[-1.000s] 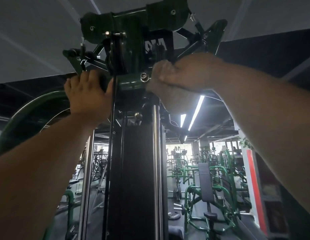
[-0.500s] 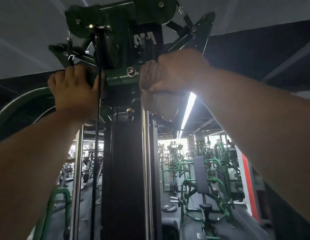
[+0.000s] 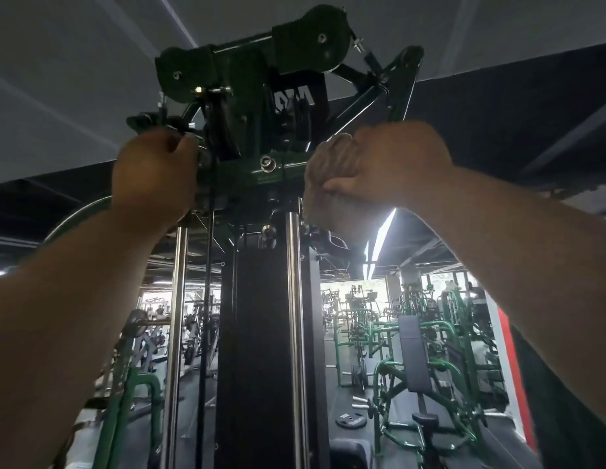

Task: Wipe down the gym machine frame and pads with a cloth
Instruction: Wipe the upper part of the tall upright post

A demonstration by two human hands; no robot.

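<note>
Both arms reach overhead. The left hand (image 3: 152,177) is curled around the left end of the dark green steel gym machine frame (image 3: 257,174). The right hand (image 3: 379,164) clenches a bunched pale cloth (image 3: 328,201) against the frame's right end, above the chrome guide rods (image 3: 295,316).

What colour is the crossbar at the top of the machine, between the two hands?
Dark green, glossy paint on the crossbar, seen in the head view, the only one.

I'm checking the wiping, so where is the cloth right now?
In the head view, upper right of centre: the cloth is bunched in the right hand, pressed against the green frame atop the machine.
</note>
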